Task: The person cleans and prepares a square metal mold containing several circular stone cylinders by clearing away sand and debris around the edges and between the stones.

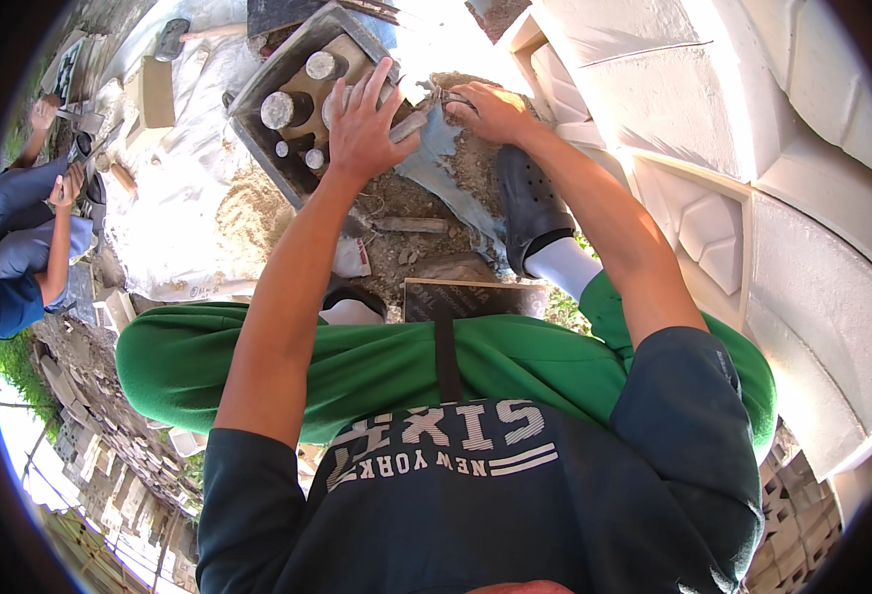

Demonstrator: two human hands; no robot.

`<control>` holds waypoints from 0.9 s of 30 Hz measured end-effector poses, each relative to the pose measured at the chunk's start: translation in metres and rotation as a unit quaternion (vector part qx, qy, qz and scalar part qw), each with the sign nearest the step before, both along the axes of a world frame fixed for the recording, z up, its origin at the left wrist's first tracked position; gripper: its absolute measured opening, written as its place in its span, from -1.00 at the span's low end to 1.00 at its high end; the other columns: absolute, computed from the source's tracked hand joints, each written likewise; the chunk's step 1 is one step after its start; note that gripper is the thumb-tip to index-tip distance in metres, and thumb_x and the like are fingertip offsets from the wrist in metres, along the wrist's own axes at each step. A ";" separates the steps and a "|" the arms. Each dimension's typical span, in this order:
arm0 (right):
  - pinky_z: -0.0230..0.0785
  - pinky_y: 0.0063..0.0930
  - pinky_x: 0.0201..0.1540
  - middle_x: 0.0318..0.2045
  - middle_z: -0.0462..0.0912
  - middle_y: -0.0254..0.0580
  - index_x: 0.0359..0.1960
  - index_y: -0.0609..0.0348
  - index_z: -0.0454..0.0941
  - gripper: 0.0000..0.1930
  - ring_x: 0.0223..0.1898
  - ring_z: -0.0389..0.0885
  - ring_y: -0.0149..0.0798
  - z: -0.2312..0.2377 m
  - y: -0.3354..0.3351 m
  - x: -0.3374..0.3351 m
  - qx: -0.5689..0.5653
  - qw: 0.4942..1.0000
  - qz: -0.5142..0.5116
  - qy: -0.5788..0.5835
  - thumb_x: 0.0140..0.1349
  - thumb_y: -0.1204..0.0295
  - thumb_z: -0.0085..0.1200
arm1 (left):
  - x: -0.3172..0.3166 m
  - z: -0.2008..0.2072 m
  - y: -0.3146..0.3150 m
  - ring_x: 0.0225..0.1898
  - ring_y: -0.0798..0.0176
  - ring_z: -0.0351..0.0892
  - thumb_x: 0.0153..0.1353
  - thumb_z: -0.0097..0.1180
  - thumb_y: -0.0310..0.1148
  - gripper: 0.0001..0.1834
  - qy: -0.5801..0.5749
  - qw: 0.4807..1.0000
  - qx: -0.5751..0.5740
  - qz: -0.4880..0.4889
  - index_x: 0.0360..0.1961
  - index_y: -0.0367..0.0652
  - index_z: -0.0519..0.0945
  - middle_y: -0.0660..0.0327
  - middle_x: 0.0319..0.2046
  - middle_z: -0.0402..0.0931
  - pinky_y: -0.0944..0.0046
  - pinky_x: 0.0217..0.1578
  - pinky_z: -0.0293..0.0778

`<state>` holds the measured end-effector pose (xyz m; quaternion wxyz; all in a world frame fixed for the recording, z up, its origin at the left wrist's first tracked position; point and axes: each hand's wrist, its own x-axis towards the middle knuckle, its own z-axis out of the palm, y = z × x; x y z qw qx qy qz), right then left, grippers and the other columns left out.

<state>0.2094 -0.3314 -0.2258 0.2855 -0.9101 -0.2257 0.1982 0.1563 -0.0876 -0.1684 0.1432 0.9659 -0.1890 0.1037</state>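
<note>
A dark rectangular mould box (258, 148) stands tilted at the far middle, with several round pegs topped in pale grey and sandy material between them. My left hand (362, 129) lies over its right side, fingers spread across the rim and pegs. Beside the thumb, a short grey bar (408, 126) juts from the box's edge. To the right, my right hand (498, 113) is curled over a mound of brown soil (471, 163) and a torn blue sheet (436, 158). Its fingertips close together there, and what they hold is too small to make out.
White moulded blocks (654, 99) fill the right side. A mallet (171, 40) lies on a pale sheet (213, 99) at the far left, near a tan block (151, 99). Another person (35, 228) sits at the left edge. A board (476, 300) lies before my seat.
</note>
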 end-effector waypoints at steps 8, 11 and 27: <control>0.36 -0.19 0.07 -0.09 0.59 -0.10 -0.12 0.06 0.51 -0.74 -0.03 0.54 -0.03 0.010 0.017 0.019 -0.015 0.999 -0.030 -0.011 0.29 0.23 -0.09 | -0.001 0.002 0.002 0.32 0.08 0.24 -0.06 0.29 0.01 -0.43 0.007 1.000 -0.009 -0.002 -0.08 -0.13 0.59 0.14 0.39 0.14 -0.20 0.37 -0.08; 0.39 -0.20 0.00 -0.14 0.59 -0.04 -0.18 0.13 0.49 -0.81 -0.07 0.55 -0.03 -0.020 0.005 0.018 -0.033 0.998 -0.060 0.004 0.26 0.35 -0.08 | 0.003 0.004 -0.012 0.32 0.08 0.25 -0.06 0.28 0.01 -0.43 0.011 1.000 -0.017 -0.013 -0.09 -0.14 0.60 0.14 0.40 0.13 -0.20 0.37 -0.09; 0.30 -0.21 0.21 0.17 0.50 -0.06 0.26 0.09 0.36 -0.47 0.17 0.47 -0.03 -0.002 0.028 -0.005 0.080 0.997 0.002 -0.001 0.33 0.12 -0.02 | -0.003 0.004 0.005 0.29 0.11 0.27 -0.11 0.28 0.02 -0.42 0.003 1.000 -0.008 0.005 -0.08 -0.08 0.57 0.15 0.38 0.16 -0.23 0.35 -0.05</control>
